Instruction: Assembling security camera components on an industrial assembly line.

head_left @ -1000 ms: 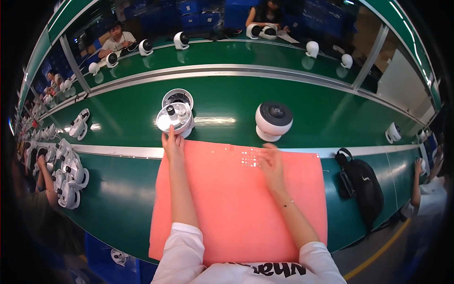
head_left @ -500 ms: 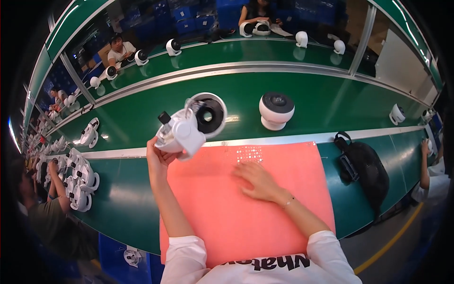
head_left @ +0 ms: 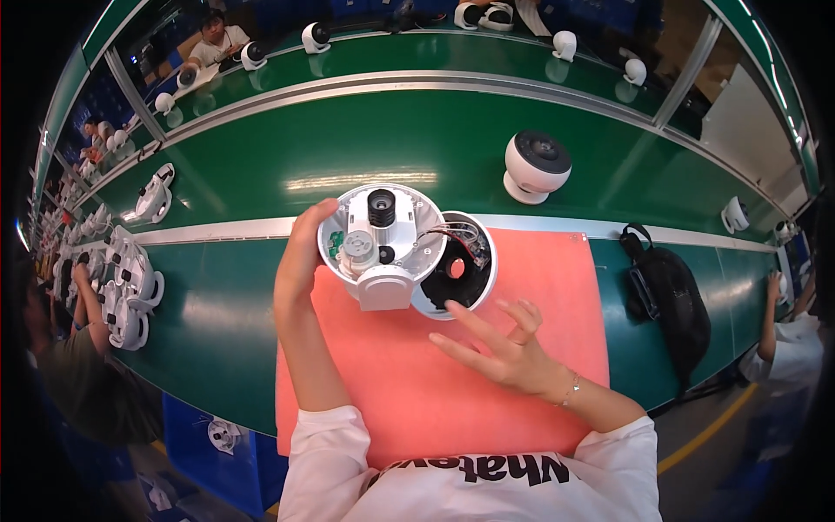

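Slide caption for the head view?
Left hand holding an opened white camera over a pink mat, right hand nearby.

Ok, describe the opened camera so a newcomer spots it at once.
Find the pink mat on the green workbench. Over its far left corner, the left hand holds the opened camera. Unlike the closed, round camera standing beyond, its lens and inner parts are bare, and wires join it to a black-lined white shell.
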A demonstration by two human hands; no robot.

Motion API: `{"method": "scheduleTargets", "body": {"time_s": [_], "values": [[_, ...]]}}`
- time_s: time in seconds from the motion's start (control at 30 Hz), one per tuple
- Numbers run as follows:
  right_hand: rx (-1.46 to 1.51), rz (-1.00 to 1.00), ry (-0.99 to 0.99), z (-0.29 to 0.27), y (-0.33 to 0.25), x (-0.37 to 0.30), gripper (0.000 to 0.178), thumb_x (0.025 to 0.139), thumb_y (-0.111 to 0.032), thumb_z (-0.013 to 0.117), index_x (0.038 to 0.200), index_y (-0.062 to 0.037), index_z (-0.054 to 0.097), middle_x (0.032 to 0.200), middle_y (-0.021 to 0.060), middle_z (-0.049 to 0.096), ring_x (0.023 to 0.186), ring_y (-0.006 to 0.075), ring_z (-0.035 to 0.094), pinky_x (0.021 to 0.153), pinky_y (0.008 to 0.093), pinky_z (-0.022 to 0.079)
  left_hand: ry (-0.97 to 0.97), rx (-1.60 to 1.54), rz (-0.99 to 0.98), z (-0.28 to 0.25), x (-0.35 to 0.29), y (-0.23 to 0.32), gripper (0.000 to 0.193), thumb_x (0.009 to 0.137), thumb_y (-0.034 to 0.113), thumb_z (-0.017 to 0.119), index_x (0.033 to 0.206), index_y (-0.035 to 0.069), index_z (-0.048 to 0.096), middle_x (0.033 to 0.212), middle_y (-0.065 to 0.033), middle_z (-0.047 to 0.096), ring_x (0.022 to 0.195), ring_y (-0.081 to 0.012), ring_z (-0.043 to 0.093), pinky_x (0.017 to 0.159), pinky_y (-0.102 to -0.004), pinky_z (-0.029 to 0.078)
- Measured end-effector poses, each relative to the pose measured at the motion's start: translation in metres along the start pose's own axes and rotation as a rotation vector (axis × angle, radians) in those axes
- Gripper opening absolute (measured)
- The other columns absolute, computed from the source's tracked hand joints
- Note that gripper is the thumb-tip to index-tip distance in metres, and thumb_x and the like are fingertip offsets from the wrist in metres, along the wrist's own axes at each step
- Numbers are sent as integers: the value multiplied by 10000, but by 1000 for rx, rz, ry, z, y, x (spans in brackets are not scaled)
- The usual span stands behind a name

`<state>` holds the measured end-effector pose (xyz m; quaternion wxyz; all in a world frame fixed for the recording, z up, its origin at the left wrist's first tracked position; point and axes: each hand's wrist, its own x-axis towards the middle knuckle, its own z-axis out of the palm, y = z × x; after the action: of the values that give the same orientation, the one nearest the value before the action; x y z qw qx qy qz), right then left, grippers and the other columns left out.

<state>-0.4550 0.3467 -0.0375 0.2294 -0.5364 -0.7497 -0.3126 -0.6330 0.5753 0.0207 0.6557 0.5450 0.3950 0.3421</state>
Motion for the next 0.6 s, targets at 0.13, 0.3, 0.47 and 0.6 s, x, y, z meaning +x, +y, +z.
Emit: {"method": "scheduleTargets", "body": {"time_s": [0.13,0.3,0.47,0.6], "values": [[-32,36,-195,8,1,-9,435,709,-100,608,1095,-302,619,1263,21,445,1096,274,283,901,446,289,111,149,77,14,-2,1,420,783,446,532,932,62,612,773,-45,599,650,-127,585,537,-252,465],[134,22,-35,-7,27,-27,389,599,-110,665,947,-280,638,1026,-3,451,933,246,347,858,456,355,-26,127,-33,-7,17,-16,442,776,428,552,934,20,618,839,-64,619,764,-134,591,669,-263,465],[793,83,-11,-52,21,-26,304,604,-85,724,875,-131,592,899,42,523,935,297,420,794,397,432,-357,220,495,21,-29,-31,287,835,253,589,973,7,642,936,-70,624,897,-145,572,842,-270,427],[1466,636,-421,-75,15,-22,463,802,-125,659,1182,-1,426,1041,116,519,1054,226,513,880,341,425,-1399,512,20,85,4,-42,335,860,291,571,1004,0,653,904,-94,667,835,-127,602,764,-256,465]]}}
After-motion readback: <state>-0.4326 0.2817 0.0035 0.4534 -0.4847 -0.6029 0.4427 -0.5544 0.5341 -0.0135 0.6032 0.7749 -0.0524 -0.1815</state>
